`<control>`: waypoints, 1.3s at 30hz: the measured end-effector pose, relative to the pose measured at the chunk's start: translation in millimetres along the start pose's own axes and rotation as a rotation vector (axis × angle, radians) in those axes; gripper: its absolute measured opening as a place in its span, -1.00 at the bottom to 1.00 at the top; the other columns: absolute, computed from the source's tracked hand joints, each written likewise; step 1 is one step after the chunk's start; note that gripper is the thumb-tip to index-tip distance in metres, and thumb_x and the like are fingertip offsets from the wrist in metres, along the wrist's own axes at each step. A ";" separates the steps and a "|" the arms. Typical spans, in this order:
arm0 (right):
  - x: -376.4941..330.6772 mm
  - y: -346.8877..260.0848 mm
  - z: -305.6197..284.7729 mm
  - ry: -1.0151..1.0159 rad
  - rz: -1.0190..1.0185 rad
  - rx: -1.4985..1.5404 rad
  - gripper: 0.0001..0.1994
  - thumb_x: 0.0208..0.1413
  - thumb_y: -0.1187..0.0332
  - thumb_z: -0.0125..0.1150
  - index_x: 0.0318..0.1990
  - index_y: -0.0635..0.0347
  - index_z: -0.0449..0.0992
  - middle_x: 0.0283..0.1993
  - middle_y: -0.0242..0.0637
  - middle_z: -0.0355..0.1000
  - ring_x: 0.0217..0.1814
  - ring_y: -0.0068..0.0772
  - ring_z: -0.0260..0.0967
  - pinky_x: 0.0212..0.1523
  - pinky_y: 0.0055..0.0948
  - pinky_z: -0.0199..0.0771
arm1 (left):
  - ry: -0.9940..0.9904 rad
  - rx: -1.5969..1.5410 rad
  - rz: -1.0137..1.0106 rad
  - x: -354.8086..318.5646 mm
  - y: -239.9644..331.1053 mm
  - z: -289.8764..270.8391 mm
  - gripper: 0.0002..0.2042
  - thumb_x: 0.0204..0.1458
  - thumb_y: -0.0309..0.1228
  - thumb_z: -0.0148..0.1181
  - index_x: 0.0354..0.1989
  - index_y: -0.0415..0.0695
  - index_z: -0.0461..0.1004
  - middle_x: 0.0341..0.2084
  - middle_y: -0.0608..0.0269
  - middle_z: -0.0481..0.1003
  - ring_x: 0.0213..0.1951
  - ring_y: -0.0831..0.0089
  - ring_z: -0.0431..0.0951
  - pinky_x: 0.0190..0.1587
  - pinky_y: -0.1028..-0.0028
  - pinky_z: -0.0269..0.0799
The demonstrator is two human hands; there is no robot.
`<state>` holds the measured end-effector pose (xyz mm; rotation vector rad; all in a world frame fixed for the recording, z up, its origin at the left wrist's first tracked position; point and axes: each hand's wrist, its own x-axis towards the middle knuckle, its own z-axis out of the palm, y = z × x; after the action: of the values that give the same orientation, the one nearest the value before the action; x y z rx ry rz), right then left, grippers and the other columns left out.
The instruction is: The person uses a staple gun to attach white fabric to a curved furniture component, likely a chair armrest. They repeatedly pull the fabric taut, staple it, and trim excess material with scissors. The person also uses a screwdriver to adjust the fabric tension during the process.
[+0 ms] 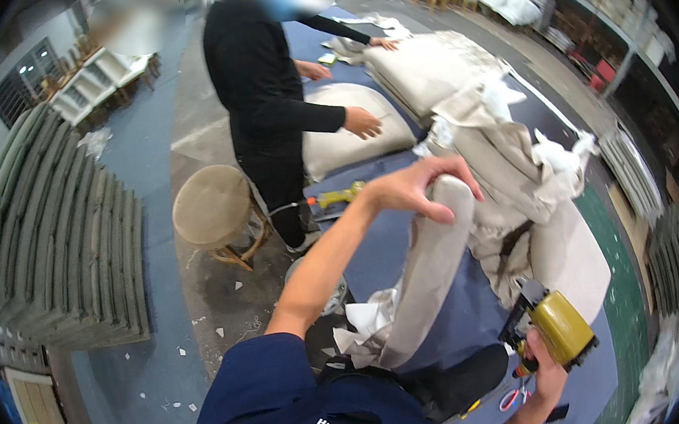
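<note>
My left hand (427,191) is closed over the upper end of a beige upholstered cushion panel (436,276). The panel stands on its edge in front of my body, its lower end beside loose beige and white fabric (375,313). Off to the right, my right hand (542,368) is wrapped round the handle of a yellow-and-black pneumatic staple gun (561,325), held apart from the panel. Below the staple gun, scissors with red handles (510,399) lie on the blue-grey table (468,314).
Across the table a co-worker in black (257,81) has a hand over another beige cushion (348,133). Crumpled beige fabric (497,152) covers the table's right side. A second staple gun (342,194) lies near a round stool (212,206). Grey panels (56,239) are stacked at left.
</note>
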<state>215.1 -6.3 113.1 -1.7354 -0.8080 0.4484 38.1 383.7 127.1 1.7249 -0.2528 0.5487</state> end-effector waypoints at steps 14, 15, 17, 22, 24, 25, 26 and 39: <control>-3.4 -72.3 11.8 0.003 0.045 -0.072 -0.74 0.14 0.27 0.39 -0.27 0.30 0.52 -0.53 -0.40 0.35 -0.53 -0.53 0.25 -0.45 -0.49 0.22 | -0.155 -0.379 0.140 16.5 -28.2 65.8 -0.44 -0.16 -0.21 0.45 0.04 -0.15 0.45 0.02 0.20 0.47 0.13 0.35 0.43 0.25 0.34 0.25; -1.1 -61.7 6.7 0.040 0.007 -0.104 -0.75 0.15 0.27 0.39 -0.27 0.29 0.52 -0.53 -0.41 0.34 -0.53 -0.55 0.24 -0.46 -0.50 0.21 | -0.061 -0.414 0.100 25.6 -34.0 68.9 -0.43 -0.14 -0.19 0.43 0.07 -0.14 0.42 0.04 0.21 0.45 0.13 0.37 0.42 0.25 0.35 0.24; 0.3 -54.8 3.4 0.100 -0.010 -0.133 -0.77 0.16 0.28 0.38 -0.28 0.27 0.53 -0.54 -0.42 0.33 -0.54 -0.58 0.23 -0.47 -0.51 0.19 | 0.037 -0.407 0.063 38.4 -39.9 71.2 -0.40 -0.10 -0.17 0.39 0.12 -0.13 0.36 0.08 0.22 0.41 0.15 0.40 0.39 0.25 0.38 0.24; -1.1 -64.6 -21.9 0.142 0.212 -0.158 -0.64 0.05 0.31 0.53 -0.05 0.27 0.59 -0.30 -0.37 0.52 -0.37 -0.53 0.42 -0.36 -0.50 0.41 | 0.054 -0.355 0.157 58.3 -57.5 98.2 -0.35 -0.07 -0.15 0.38 0.19 -0.11 0.27 0.11 0.21 0.38 0.20 0.41 0.34 0.28 0.36 0.20; -5.9 -59.4 -37.9 0.168 0.136 -0.265 -0.66 0.05 0.35 0.52 -0.05 0.26 0.60 -0.23 -0.34 0.57 -0.27 -0.45 0.49 -0.23 -0.44 0.45 | 0.010 -0.324 0.140 70.2 -60.9 121.2 -0.34 -0.08 -0.18 0.37 0.20 -0.12 0.27 0.11 0.19 0.38 0.21 0.38 0.34 0.31 0.34 0.18; 4.5 -57.0 -32.1 0.139 0.061 -0.307 -0.67 0.03 0.35 0.53 -0.07 0.23 0.61 -0.23 -0.34 0.59 -0.26 -0.43 0.51 -0.18 -0.42 0.44 | 0.020 -0.330 0.121 67.1 -59.5 124.4 -0.33 -0.09 -0.15 0.38 0.20 -0.12 0.28 0.10 0.17 0.38 0.20 0.37 0.35 0.29 0.34 0.19; 10.4 -64.6 -27.0 0.128 -0.021 -0.372 -0.69 0.02 0.35 0.53 -0.09 0.21 0.63 -0.23 -0.34 0.60 -0.24 -0.40 0.52 -0.14 -0.40 0.42 | 0.026 -0.405 0.081 67.7 -59.6 132.5 -0.32 -0.11 -0.12 0.38 0.19 -0.12 0.29 0.09 0.15 0.37 0.18 0.35 0.35 0.27 0.35 0.21; 24.3 -111.7 -50.8 -0.103 -0.080 -0.682 -0.73 -0.11 0.43 0.50 -0.18 0.12 0.67 -0.34 -0.25 0.61 -0.40 -0.28 0.57 -0.33 -0.46 0.42 | -0.126 -0.373 0.030 108.6 -79.5 192.4 -0.17 -0.32 -0.28 0.33 0.29 -0.19 0.26 0.19 0.11 0.31 0.24 0.30 0.30 0.34 0.36 0.11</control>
<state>232.8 -6.9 236.9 -2.3032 -1.1928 0.2143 210.6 230.1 84.6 1.3954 -0.4427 0.3867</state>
